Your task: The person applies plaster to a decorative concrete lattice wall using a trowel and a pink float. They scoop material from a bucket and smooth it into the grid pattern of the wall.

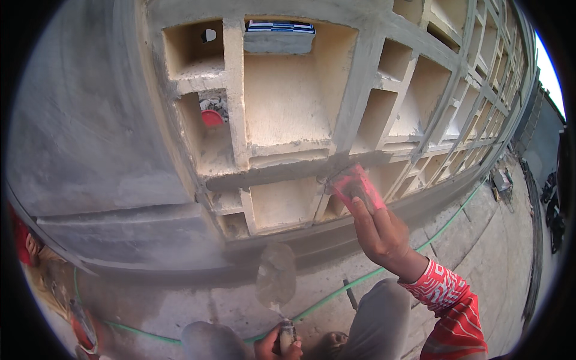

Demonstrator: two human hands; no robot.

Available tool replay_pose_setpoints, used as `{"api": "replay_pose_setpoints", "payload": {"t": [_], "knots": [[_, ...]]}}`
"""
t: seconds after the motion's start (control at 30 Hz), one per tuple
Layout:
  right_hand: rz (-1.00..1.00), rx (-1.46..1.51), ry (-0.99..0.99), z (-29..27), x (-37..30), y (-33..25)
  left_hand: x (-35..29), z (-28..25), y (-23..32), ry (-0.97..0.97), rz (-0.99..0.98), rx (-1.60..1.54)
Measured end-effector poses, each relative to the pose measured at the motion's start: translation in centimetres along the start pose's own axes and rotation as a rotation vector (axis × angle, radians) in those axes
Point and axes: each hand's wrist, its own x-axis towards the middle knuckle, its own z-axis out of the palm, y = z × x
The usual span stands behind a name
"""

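My right hand (381, 234) grips a pink hand float (367, 187), which rests against a horizontal rib of the openwork wall (342, 135). Its face toward the wall is hidden. Dark wet mortar (264, 175) coats that rib to the left of the float. Down at the lower edge, my left hand (277, 347) is closed around the handle of a trowel (277, 273). The trowel's broad rounded blade points up toward the foot of the wall and is grey with mortar.
A smooth grey plastered wall (114, 150) stands at the left. A green hose (441, 231) runs across the paved ground, passing by my knees. Another person's hand (33, 246) shows at the far left. Cables or pipes (531, 240) lie along the right.
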Motion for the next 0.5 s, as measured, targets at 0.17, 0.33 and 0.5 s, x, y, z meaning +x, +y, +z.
{"api": "replay_pose_setpoints", "payload": {"t": [0.17, 0.33, 0.5], "knots": [[-0.052, -0.074, 0.083, -2.5, 1.2, 0.3, -0.1, 0.3, -0.7, 0.022, 0.007, 0.025], [-0.099, -0.103, 0.024, -1.2, 3.7, 0.1, -0.4, 0.0, -1.4, -0.061, -0.088, 0.05], [0.129, -0.063, -0.039, -2.9, -0.1, 0.6, -0.4, 0.1, -0.8, -0.047, -0.083, 0.049]]}}
